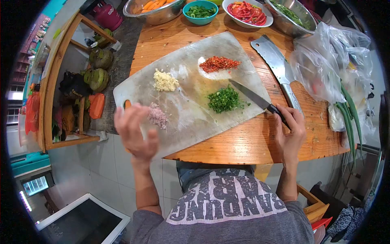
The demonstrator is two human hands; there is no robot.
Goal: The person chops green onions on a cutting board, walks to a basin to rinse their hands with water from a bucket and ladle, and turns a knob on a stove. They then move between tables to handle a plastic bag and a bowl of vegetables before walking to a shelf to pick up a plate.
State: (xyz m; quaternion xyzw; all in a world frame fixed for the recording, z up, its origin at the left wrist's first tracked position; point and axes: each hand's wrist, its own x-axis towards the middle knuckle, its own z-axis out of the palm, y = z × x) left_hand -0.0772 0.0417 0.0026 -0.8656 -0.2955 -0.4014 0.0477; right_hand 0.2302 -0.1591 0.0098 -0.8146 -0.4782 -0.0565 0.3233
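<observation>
My right hand grips the black handle of a kitchen knife, its blade lying over the right part of the white cutting board. Blurred by motion, my left hand is open above the board's left end, with thumb and fingers apart and nothing seen in it. Beside it lies chopped shallot. Farther back is a heap of minced garlic. Chopped red chilli sits at the back right, and finely cut green herbs lie just left of the knife blade.
A cleaver rests on the wooden table right of the board. Plastic bags and green onions are at the far right. Along the back stand a carrot bowl, a teal bowl, a white bowl and a steel bowl.
</observation>
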